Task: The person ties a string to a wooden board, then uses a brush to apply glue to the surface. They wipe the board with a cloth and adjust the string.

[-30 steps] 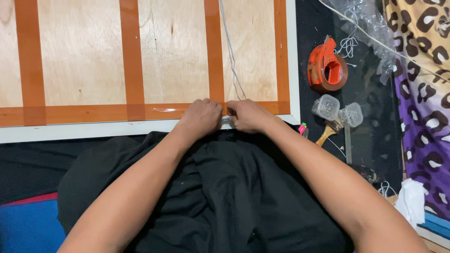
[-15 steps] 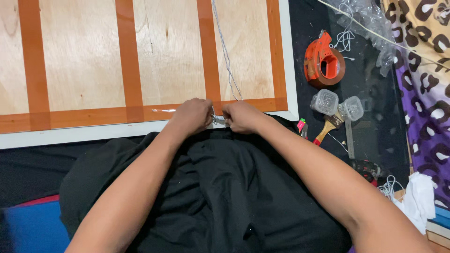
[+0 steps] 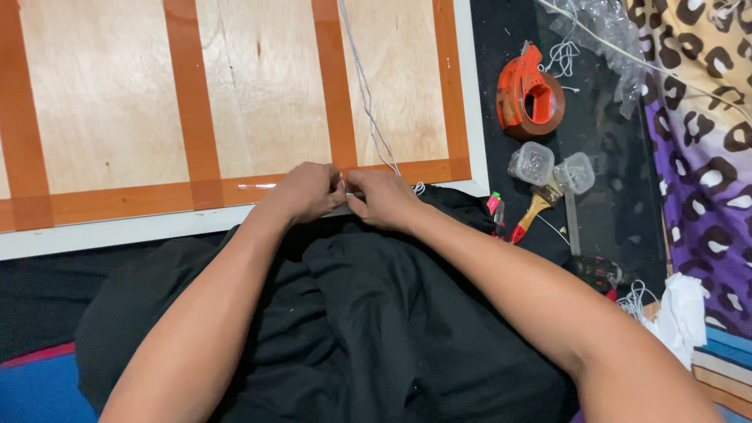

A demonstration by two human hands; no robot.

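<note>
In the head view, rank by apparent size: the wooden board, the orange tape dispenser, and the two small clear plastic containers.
1. wooden board
2. orange tape dispenser
3. The two clear containers, which look about alike in size.

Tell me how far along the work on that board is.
Done: orange tape strips already cross the wooden board. In hand: left hand and right hand pinch the thin white string at the board's near edge. Left: the string's far end is out of view.

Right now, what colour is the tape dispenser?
Orange, holding brown tape; the tape dispenser shows in the head view.
</note>
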